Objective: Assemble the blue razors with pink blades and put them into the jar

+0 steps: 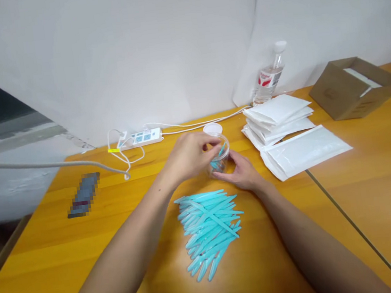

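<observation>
A clear round jar (219, 166) stands on the wooden table with small turquoise pieces inside it. My right hand (242, 171) is wrapped around the jar's right and near side. At the jar's mouth, my left hand (196, 153) reaches over the rim, thumb and fingers closed around a slim turquoise piece that looks like an eyebrow razor (222, 149); its lower part is inside the jar. A pile of turquoise eyebrow razors (210, 228) with clear capped ends lies nearer to me, one crossing on top. Just behind the jar is a round whitish lid (212, 128).
White padded envelopes (279, 112) are stacked right of the jar, another (306, 151) in front. Beyond stand a water bottle (268, 80) and an open cardboard box (342, 93). A power strip (141, 138) with cables lies by the wall; a blurred dark phone-like object (84, 194) is at left.
</observation>
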A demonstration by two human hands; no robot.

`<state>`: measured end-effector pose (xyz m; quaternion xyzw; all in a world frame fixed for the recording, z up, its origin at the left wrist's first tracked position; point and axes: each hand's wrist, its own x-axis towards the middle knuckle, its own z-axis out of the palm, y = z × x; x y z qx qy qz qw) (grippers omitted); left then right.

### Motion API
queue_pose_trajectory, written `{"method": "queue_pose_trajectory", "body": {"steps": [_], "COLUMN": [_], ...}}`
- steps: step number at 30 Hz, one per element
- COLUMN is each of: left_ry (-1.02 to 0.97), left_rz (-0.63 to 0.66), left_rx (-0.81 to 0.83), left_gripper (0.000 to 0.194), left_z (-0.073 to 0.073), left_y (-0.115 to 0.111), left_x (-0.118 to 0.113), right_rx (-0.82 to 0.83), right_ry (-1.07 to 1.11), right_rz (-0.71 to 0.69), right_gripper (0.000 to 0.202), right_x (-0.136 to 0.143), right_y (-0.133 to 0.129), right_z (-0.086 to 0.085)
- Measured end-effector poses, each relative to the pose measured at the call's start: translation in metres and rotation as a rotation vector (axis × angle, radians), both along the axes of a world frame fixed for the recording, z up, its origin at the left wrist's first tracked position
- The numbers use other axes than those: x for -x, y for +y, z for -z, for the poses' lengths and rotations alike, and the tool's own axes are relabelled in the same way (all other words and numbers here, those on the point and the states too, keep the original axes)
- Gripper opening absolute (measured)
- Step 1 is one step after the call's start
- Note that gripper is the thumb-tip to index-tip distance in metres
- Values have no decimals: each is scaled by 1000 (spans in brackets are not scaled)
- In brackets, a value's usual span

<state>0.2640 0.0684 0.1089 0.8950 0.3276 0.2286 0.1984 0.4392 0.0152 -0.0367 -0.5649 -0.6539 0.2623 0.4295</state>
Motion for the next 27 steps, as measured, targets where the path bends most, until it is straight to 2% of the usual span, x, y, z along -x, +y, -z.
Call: {"method": "queue_pose_trajectory", "body": {"steps": [3,5,9,15,18,21,25,27], "left_ry": [328,435,436,590,505,426,508,468], "left_rz": [18,-2,-17,20,33,53,117,170], "left_rx": [25,38,38,27,134,215,167,102], "left_gripper": [20,18,22,19,22,25,23,23], "left_z": [-18,-25,-23,-18,-26,-35,-40,-40], "left_y": [7,13,20,23,24,29,31,27], "left_x": [-27,-35,-34,-43,-35,-15,5,13], "right_rx": [8,6,-1,13,-10,-41,-34,-33], "right_ry": [-3,-2,-8,-34,-14,2,-1,-5], "right_rz": [-6,1,-10,-6,-24,-40,-9,-6], "right_gripper": [63,61,61,61,57,58,65,67], "right_x": [0,0,1,0,0,0,1,0], "right_y": [-1,-1,-1,-1,-2,-1,0,0], "right_z": [-1,-2,-3,-4,-5,-6,-2,0]}}
